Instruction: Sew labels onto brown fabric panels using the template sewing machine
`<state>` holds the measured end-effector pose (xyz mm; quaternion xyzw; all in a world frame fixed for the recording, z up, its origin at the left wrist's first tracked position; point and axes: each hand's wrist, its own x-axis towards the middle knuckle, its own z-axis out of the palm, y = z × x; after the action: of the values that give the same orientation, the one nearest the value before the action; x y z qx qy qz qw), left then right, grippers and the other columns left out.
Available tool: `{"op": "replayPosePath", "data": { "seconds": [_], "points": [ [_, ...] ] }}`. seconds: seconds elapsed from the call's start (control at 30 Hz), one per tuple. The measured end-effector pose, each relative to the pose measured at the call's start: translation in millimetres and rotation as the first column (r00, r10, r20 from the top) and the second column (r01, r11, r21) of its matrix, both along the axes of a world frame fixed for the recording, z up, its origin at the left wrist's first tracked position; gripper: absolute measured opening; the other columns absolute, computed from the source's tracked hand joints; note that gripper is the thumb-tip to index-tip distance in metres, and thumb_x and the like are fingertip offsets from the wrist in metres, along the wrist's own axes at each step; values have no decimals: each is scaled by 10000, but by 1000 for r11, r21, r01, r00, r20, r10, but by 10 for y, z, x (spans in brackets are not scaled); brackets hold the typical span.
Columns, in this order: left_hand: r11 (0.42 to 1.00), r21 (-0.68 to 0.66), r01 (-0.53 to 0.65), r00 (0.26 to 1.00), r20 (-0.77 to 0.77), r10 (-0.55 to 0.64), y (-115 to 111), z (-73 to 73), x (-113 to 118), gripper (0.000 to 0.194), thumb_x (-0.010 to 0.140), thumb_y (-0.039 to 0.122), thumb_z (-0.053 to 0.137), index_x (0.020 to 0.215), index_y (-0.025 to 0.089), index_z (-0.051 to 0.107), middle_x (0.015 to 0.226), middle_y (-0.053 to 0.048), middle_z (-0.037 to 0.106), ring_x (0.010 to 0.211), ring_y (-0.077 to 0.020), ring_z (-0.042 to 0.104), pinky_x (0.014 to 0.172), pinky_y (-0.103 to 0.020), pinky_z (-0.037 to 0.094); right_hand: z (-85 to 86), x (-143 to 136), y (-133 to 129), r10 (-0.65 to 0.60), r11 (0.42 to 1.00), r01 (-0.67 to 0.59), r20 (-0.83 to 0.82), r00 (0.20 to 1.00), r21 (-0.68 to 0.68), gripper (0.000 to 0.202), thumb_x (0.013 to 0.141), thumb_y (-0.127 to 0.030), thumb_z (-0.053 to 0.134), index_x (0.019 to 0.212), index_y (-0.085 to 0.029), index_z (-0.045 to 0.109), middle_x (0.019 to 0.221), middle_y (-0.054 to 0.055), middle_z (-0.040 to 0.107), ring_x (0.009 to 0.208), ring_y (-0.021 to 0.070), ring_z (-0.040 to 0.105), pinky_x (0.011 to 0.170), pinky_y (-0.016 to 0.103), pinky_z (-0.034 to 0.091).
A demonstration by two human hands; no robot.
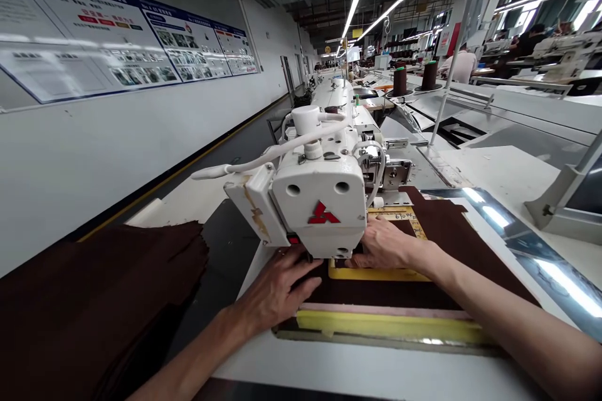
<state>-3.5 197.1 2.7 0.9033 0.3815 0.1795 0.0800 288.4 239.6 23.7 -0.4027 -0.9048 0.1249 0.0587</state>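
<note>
A white sewing machine head (pixel 320 200) with a red emblem stands in the middle and hides the needle area. Dark brown fabric (pixel 376 294) lies flat under it, with a yellow frame (pixel 380 274) on top. Left of the machine head, my left hand (pixel 282 282) rests at the fabric's edge with its fingers apart; its fingertips partly pass behind the machine. On the right, my right hand (pixel 383 244) reaches inside the yellow frame, its fingertips partly hidden by the machine head. A yellow strip (pixel 385 326) runs along the front of the fabric.
A pile of brown fabric (pixel 94 301) lies at the left. A white thread stand (pixel 446 88) rises at the right, near two brown thread cones (pixel 400 82). Behind are more machines and a person (pixel 464 65) in light clothing. A wall with posters (pixel 188 47) runs along the left.
</note>
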Motion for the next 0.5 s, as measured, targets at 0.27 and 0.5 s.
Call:
{"op": "replayPosePath", "data": {
  "seconds": [0.27, 0.5],
  "points": [
    [992, -57, 109, 991, -73, -113, 117, 19, 242, 414, 1019, 442, 565, 1398, 284, 616, 1362, -68, 675, 1229, -299, 639, 982, -398, 554, -41, 21, 31, 14, 1000, -14, -6, 1000, 13, 495, 925, -491, 669, 1346, -235, 625, 1338, 119, 606, 1142, 341, 525, 931, 478, 442],
    [987, 61, 149, 979, -150, -139, 140, -42, 256, 381, 1010, 395, 588, 1363, 264, 642, 1244, -97, 729, 1091, -296, 701, 920, -398, 569, -97, 31, 56, 2, 1000, -2, -8, 1000, 16, 530, 922, -553, 658, 1326, -210, 632, 1251, 136, 631, 1106, 345, 528, 937, 510, 439]
  ]
}}
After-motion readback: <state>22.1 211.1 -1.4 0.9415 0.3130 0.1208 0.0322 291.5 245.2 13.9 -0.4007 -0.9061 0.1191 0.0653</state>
